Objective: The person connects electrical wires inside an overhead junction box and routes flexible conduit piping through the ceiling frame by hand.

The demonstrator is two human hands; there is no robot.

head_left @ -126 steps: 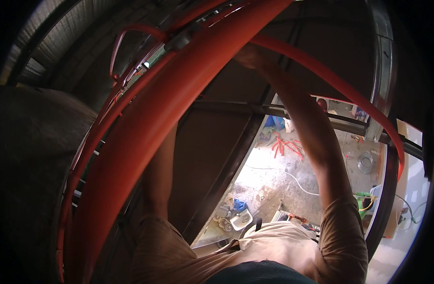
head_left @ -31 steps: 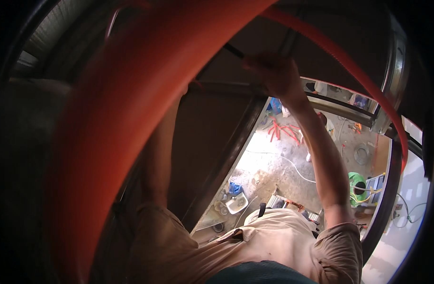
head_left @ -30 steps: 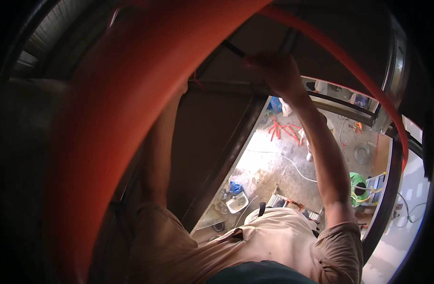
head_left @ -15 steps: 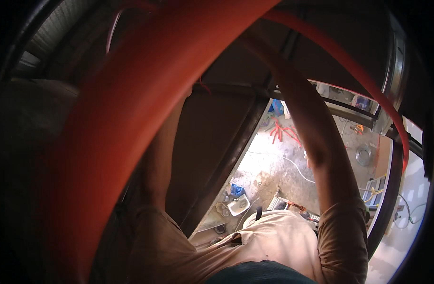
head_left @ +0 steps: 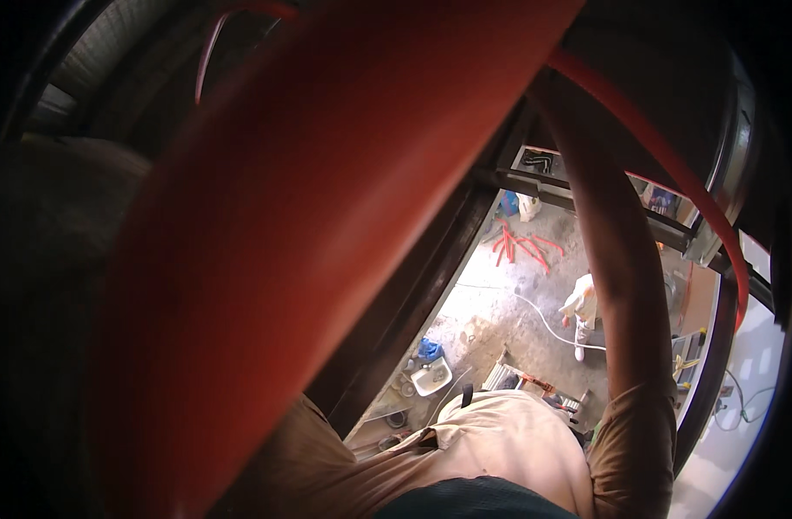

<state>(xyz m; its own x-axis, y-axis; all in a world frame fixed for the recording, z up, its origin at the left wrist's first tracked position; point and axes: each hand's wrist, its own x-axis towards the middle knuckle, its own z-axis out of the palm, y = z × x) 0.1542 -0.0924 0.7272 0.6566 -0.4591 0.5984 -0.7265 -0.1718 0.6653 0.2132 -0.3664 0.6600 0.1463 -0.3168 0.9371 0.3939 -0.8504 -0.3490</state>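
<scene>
A thick red flexible tube crosses close in front of me, from the lower left to the top middle, blurred and very large. My right forearm reaches up past the opening in the ceiling frame, and its upper end meets the tube near the top. The right hand itself is lost behind the tube and in shadow. My left arm and hand are covered by the tube; only the left sleeve shows below it. Another stretch of red tube curves down on the right, beside the metal frame.
Dark metal beams border the opening. Far below on the floor are red tube pieces, a white cable, a white basin and a ladder. Another person in pale clothing is down there. A metal channel stands at right.
The thick tube has swung right and now covers my left forearm, which showed before. My right arm has shifted right. The person below has come into view from behind that arm.
</scene>
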